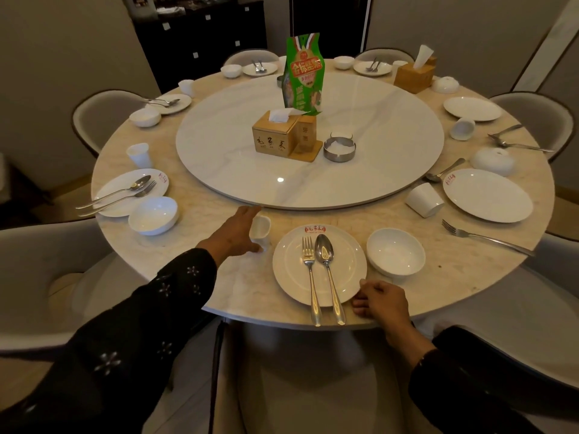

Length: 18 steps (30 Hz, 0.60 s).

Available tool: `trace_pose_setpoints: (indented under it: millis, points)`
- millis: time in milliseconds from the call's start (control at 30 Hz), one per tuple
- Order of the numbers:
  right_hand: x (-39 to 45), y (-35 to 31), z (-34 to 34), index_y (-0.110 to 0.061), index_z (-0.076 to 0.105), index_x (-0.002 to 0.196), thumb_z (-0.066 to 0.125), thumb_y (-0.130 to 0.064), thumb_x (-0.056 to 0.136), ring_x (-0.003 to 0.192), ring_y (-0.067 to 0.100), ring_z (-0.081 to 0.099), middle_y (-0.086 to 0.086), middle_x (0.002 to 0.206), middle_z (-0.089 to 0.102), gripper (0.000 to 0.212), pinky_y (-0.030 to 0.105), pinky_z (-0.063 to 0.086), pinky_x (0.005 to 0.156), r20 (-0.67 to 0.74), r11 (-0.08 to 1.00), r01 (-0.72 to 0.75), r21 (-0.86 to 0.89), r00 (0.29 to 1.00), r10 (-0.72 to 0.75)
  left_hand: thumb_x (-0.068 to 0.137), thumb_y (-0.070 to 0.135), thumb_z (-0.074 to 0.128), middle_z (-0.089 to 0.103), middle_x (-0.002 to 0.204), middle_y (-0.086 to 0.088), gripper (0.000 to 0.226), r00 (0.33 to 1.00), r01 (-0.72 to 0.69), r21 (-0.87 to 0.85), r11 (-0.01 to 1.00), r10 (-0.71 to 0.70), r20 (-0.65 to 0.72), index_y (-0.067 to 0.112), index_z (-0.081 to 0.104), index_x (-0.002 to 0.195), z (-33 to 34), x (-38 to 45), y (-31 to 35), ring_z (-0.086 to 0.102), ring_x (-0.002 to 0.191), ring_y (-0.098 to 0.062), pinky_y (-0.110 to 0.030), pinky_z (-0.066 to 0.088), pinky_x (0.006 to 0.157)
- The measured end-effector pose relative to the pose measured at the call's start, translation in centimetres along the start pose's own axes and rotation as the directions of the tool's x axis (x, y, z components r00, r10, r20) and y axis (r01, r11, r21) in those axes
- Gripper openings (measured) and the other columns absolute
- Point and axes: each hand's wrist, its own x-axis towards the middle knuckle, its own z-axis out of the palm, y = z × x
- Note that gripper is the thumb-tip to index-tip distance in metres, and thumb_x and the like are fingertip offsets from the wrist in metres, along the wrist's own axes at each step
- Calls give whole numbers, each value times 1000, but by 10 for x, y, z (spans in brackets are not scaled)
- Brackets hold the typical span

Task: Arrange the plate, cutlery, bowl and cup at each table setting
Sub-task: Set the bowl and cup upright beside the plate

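Observation:
In front of me lies a white plate [341, 270] with a fork [310, 270] and a spoon [327, 267] side by side on it, handles over the table edge. A white bowl [396, 252] stands just right of the plate. My left hand [235, 233] holds a small white cup [260, 228] upright to the left of the plate, thumb at its base. My right hand [382, 300] rests on the table at the plate's near right rim, fingers curled against it.
The round marble table [194, 267] has a big turntable [376, 136] with tissue boxes, a green bag and an ashtray. To the right lie a tipped cup [424, 200], a plate [488, 195], a loose fork [485, 236] and an overturned bowl [493, 161]. Other settings ring the table; chairs surround it.

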Motion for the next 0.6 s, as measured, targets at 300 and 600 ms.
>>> trace_pose_setpoints:
  millis: [300,600]
  points:
    - [4,-4,7,-11,64,96,54,-19,97,66,18,67,9,84,69,12,22,54,57,9,998,28,-50,1000,-27,69,28,86,44,138,-8,87,1000,7,67,998,-6,-10,13,41,142,3,2,-1,50,123,-28,-35,41,98]
    - [6,-5,0,-12,64,100,55,-27,97,69,22,70,11,85,71,17,34,61,71,47,1000,-3,-30,999,5,63,37,88,33,148,-8,109,996,85,51,995,-86,6,17,24,149,-1,-13,4,44,130,-31,-46,42,103]
